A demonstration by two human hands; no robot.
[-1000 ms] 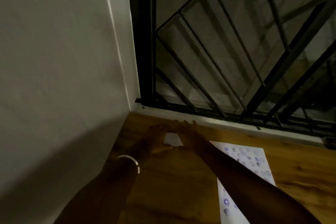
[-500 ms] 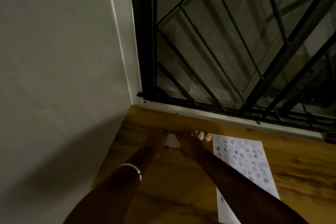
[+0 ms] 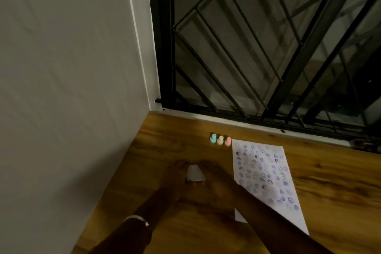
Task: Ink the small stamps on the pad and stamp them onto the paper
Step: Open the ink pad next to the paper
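A white sheet of paper (image 3: 266, 173) covered with many purple stamp prints lies on the wooden table. Just beyond its far left corner stand three small stamps in a row: a blue stamp (image 3: 213, 138), a cream stamp (image 3: 220, 140) and a pink stamp (image 3: 227, 141). Left of the paper my left hand (image 3: 175, 177) and my right hand (image 3: 214, 179) both grip a small white object (image 3: 194, 173), which looks like the ink pad's case. Its inside is hidden. A bangle sits on my left wrist.
A grey wall (image 3: 72, 88) bounds the wooden table (image 3: 329, 181) on the left. A black metal window grille (image 3: 257, 47) runs along the far edge. A dark small object (image 3: 365, 145) lies at the far right near the sill.
My view has tilted down, so both hands with the white object sit lower in frame. The three stamps have come into sight at the paper's far corner.
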